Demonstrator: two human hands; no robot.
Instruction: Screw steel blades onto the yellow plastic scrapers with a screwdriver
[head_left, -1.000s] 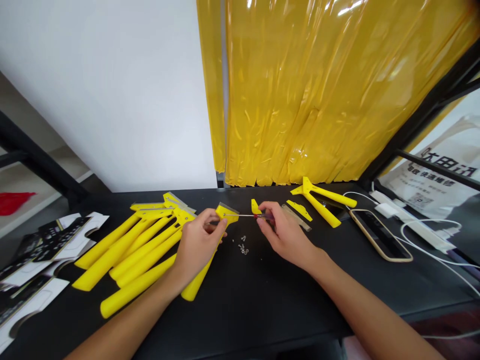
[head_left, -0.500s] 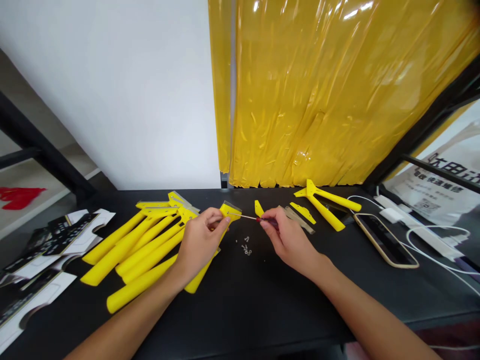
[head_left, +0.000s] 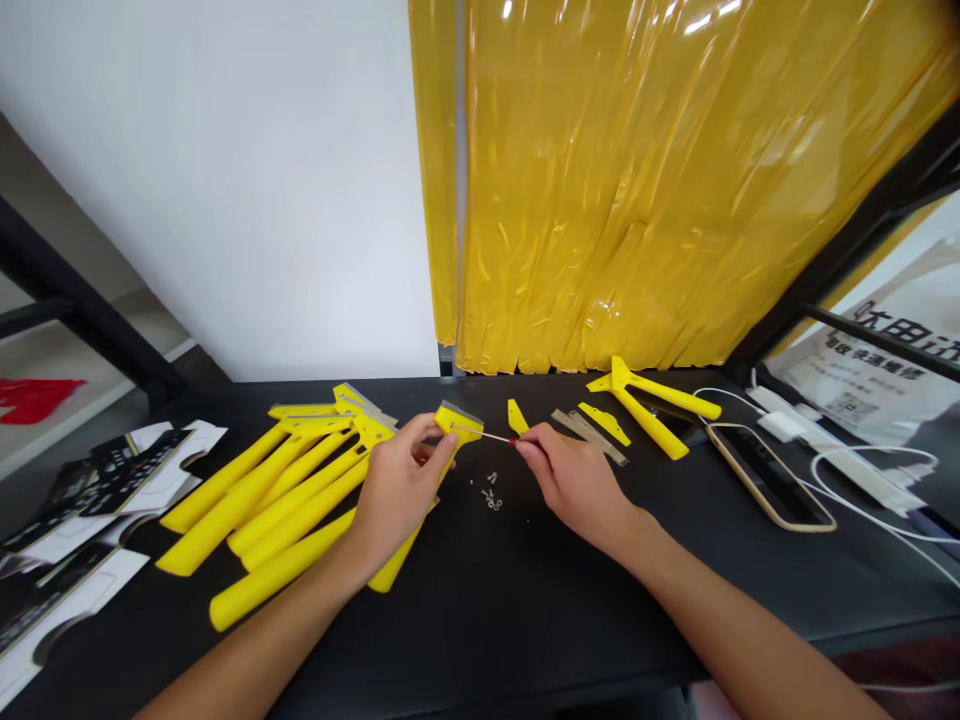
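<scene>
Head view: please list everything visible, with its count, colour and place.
Held scraper: one, yellow, centre
Screwdriver: one, red and metal, centre
Scraper pile: several, yellow, left
Loose handles: two, yellow, rear right
Small plates: two, yellow, right of centre
Flat strips: about two, grey, beside plates
Small hardware: several, silver, centre
Phone: one, black and tan, right
Power strip: one, white, right
Cables: several, white, right
Printed cards: several, black and white, left
Unclear item: one, red, left
Panel: one, white, back left
Plastic sheeting: uncounted, yellow, back right
Printed bag: one, white, right
Frame bars: several, black, both sides
Table: one, black, foreground
Left hand: one, holding scraper
Right hand: one, holding screwdriver
</scene>
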